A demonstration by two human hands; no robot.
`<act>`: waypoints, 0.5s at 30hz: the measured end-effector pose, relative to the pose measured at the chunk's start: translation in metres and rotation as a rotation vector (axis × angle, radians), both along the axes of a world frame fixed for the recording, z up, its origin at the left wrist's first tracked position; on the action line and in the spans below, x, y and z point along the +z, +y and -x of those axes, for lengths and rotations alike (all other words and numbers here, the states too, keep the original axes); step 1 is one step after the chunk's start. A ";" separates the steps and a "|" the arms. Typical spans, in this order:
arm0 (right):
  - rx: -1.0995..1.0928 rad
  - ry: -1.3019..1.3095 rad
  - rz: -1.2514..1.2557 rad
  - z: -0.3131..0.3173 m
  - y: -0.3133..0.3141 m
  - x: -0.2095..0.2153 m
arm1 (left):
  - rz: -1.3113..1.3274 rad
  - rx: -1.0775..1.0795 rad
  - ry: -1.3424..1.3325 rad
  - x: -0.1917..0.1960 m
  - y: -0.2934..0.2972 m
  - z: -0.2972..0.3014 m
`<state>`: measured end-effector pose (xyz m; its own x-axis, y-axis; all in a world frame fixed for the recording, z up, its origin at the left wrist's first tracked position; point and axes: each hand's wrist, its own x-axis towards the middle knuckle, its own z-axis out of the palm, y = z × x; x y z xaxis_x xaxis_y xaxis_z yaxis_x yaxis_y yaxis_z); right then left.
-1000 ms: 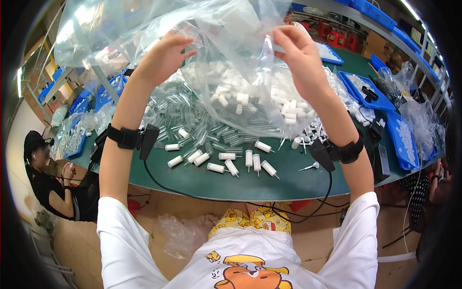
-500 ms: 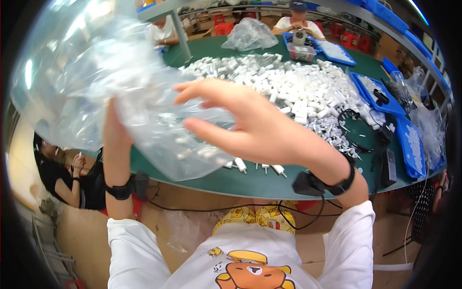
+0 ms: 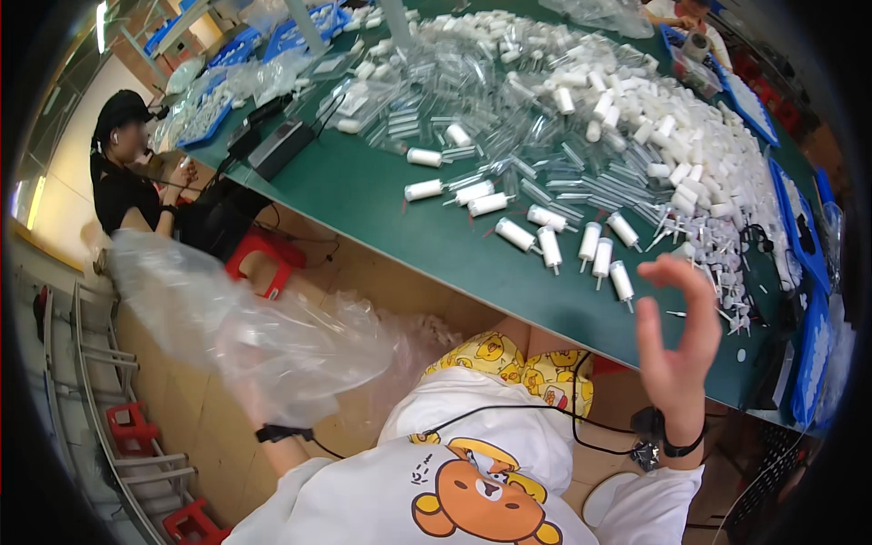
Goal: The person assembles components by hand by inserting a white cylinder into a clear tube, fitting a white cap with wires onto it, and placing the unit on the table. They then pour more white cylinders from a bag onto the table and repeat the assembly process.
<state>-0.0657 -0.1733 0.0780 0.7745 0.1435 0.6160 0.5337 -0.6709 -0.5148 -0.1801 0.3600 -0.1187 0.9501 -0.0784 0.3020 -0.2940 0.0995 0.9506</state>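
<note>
The left hand [image 3: 243,365] is off the left side of the green table [image 3: 381,227], blurred and seen through a clear plastic bag [image 3: 295,350] that spreads around it in crumpled folds over the tiled floor; whether its fingers grasp the film cannot be told. The right hand [image 3: 679,350] is above the table's near edge toward the right, thumb and curled fingers spread apart with nothing between them. Just left of its fingertips lies the nearest of about a dozen white cylinders with thin stems [image 3: 621,281], scattered loosely across the near part of the tabletop. Beyond them spreads a heap of clear tubes [image 3: 509,118], and on the right, running toward the far side, a large pile of white cylinders [image 3: 686,177]. Small white stemmed parts [image 3: 727,259] lie at the near end of that pile, beyond the right hand. A black box [image 3: 282,147] sits at the table's left edge. Blue trays [image 3: 810,359] line the right side. On the left, a co-worker in a black cap [image 3: 123,177] sits near a red stool [image 3: 265,263].
</note>
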 end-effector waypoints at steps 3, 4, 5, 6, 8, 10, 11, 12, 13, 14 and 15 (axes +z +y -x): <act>0.091 -0.008 0.198 -0.005 0.007 -0.039 | -0.091 0.065 0.018 -0.037 -0.049 -0.002; 0.089 -0.005 0.286 -0.005 0.009 -0.048 | -0.118 0.083 0.017 -0.048 -0.059 -0.008; 0.097 0.000 0.288 -0.006 0.010 -0.058 | -0.147 0.102 0.013 -0.059 -0.064 -0.011; 0.083 0.037 0.337 -0.006 0.012 -0.067 | -0.177 0.116 0.009 -0.073 -0.083 -0.015; 0.108 0.070 0.388 -0.009 0.024 -0.079 | -0.240 0.179 0.002 -0.083 -0.135 -0.090; 0.023 0.116 0.445 -0.008 0.023 -0.088 | -0.282 0.165 -0.006 -0.112 -0.138 -0.083; 0.017 0.118 0.470 -0.008 0.026 -0.092 | -0.312 0.193 -0.008 -0.117 -0.138 -0.097; 0.035 0.121 0.474 -0.008 0.029 -0.093 | -0.341 0.219 -0.008 -0.124 -0.147 -0.116; 0.015 0.099 0.522 -0.009 0.032 -0.095 | -0.369 0.233 -0.009 -0.133 -0.154 -0.136; -0.002 0.075 0.569 -0.010 0.034 -0.097 | -0.398 0.250 -0.010 -0.141 -0.153 -0.153; 0.009 0.080 0.576 -0.010 0.037 -0.100 | -0.424 0.267 -0.010 -0.150 -0.166 -0.180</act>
